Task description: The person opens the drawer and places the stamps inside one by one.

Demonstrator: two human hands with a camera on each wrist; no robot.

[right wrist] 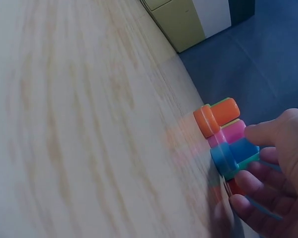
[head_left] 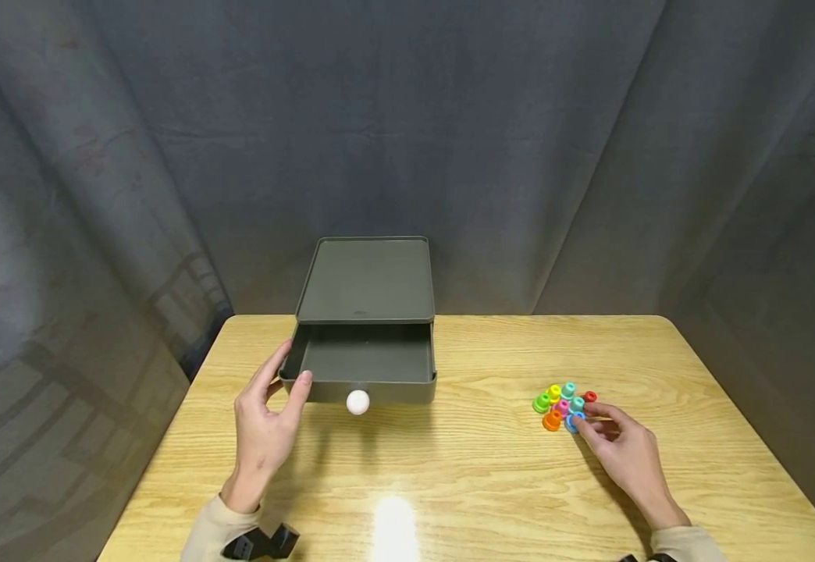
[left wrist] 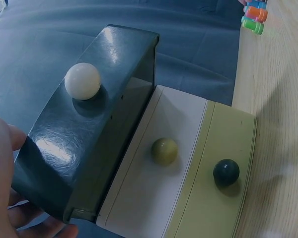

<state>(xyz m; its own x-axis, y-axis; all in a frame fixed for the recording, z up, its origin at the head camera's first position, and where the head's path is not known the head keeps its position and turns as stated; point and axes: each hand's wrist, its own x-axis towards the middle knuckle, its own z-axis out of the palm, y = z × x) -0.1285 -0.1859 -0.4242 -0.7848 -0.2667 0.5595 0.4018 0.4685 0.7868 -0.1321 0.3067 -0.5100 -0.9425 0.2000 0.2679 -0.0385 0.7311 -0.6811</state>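
Note:
A dark green top drawer (head_left: 393, 393) with a white round knob (head_left: 357, 402) is pulled out of its cabinet (head_left: 372, 277); its visible inside is bare. My left hand (head_left: 267, 429) holds the drawer's left front corner, thumb over the front rim and fingers along the side. To the right stands a tight cluster of small wide-based plastic pegs, among them an orange peg (head_left: 552, 420), a green peg (head_left: 542, 403) and a pink peg (right wrist: 233, 131). My right hand (head_left: 621, 453) is at the cluster, thumb and loosely bent fingers around a blue peg (right wrist: 244, 149) and a red peg (head_left: 590, 396).
Below the pulled-out drawer, a white drawer (left wrist: 139, 134) with an olive knob and a yellow-green drawer (left wrist: 208, 173) with a dark knob are closed. The wooden table (head_left: 478, 484) ends at a grey curtain (head_left: 506, 156) behind and at both sides.

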